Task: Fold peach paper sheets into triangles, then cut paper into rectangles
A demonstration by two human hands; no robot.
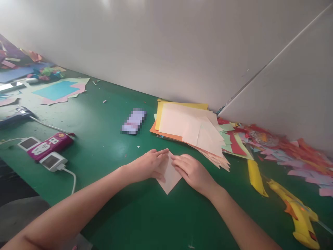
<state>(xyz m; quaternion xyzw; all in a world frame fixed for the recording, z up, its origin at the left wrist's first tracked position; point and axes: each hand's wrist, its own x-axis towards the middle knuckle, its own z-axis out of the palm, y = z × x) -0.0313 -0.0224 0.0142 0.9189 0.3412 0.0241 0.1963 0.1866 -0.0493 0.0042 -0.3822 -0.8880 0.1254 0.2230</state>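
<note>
1. The magenta power strip (50, 145) carries pale markings too small to read; a white adapter (53, 161) at its near end has a dark label, also unreadable.
2. The phone-like object (134, 121) is pixelated, so nothing on it can be made out.
3. The counter (145, 215) is green and slightly glossy, dotted with small paper bits. Behind it rises a pale wall (130, 48), crossed at the right by a slanting seam.
4. The folded pale pink paper (171, 177) lies on the counter between the two hands, one corner pointing toward the person.
5. The left hand (148, 165) rests its fingers on the paper's left side; the right hand (192, 172) touches its right side with bent fingers. Whether either pinches the paper, I cannot tell.
6. Just beyond the right hand, a stack of coloured sheets (187, 119) takes up the space before the wall.
7. To the right lie a yellow cutter (256, 178), a yellow glue gun (293, 211) and heaped paper scraps (299, 156).
8. At far left, a blue sheet (57, 90) lies on pink and pale green ones.
</note>
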